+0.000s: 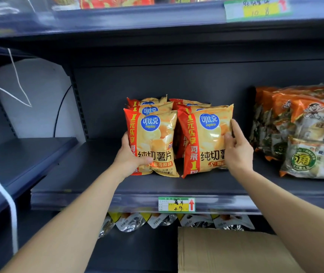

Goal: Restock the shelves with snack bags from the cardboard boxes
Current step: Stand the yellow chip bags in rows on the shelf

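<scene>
while left hand (132,154) grips left chip bag (157,138) | right hand (237,152) grips right chip bag (206,142) | surface: dark shelf (88,170)

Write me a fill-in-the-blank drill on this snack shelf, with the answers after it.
The yellow chip bags stand in ___ rows on the shelf. The left grip holds the front bag of the ___ row. The arrow on the price tag is ___. The cardboard box sits ___ that shelf.
Missing words: two; left; red; below.
</scene>
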Demonstrator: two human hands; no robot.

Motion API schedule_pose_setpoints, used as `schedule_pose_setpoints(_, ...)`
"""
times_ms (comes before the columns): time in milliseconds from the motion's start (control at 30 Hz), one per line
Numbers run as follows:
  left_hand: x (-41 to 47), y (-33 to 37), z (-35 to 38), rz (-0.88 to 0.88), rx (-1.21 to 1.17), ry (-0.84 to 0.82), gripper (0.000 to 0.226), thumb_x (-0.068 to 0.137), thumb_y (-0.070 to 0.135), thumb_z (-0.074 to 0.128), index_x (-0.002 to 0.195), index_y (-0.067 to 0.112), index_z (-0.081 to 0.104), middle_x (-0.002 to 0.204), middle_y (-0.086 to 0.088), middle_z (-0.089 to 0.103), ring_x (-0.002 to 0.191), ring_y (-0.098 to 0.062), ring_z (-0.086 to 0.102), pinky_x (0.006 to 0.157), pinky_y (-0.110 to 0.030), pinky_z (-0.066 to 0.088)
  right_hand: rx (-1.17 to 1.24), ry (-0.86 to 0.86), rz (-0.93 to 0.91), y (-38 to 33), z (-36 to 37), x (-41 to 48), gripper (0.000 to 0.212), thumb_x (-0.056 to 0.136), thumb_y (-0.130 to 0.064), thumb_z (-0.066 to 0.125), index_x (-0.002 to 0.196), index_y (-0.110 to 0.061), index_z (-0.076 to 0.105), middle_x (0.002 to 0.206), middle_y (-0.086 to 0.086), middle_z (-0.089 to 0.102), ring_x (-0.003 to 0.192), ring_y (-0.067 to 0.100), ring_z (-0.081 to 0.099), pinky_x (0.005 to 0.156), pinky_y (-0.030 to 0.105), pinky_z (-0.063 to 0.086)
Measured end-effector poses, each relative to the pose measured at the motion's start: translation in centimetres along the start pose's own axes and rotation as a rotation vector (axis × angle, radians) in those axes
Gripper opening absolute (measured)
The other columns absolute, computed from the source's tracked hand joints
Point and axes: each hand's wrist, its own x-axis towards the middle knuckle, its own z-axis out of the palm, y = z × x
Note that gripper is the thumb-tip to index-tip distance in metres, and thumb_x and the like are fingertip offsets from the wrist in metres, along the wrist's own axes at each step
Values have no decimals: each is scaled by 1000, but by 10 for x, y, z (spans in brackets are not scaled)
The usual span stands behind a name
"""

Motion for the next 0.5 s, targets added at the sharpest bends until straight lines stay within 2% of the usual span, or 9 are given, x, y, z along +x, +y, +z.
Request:
schedule_pose_setpoints(67,1,-1,4,-3,-11,-7,109,70,14,83,148,31,10,129,3,53,119,-18,52,99,-39,46,-51,-86,6,2,1,-7,56,95,-45,46,146,-42,23,123,3,53,113,21,54,94,43,49)
schedule_pose_setpoints(167,0,0,9,-18,-14,-36,109,70,16,84,148,30,9,129,3,53,120,-19,52,99,-39,46,-145,-189,10,6,6,-28,103,79,-56,65,150,-38,-7,147,3,22,137,24,28,108,45,35)
schedule_pose_setpoints(233,-1,1,10,-17,-6,-40,109,70,16,84,148,30,9,129,3,53,119,-19,52,99,-38,46,-197,-215,-31,8,12,-37,120,72,-53,74,148,-36,-17,152,0,10,140,25,18,110,46,30)
schedule_pose_setpoints(367,-1,3,10,-33,11,-15,105,72,14,82,148,27,11,129,2,53,118,-18,51,97,-36,45,-277,-256,-26,6,19,-31,120,71,-54,75,147,-38,-17,151,5,11,138,30,22,109,50,33)
schedule_pose_setpoints(500,-3,6,11,-73,35,7,107,71,14,83,148,26,10,133,-1,51,122,-21,50,99,-39,44,-362,-242,-23,4,17,-31,120,69,-62,71,148,-37,-16,153,7,8,138,33,17,111,52,30)
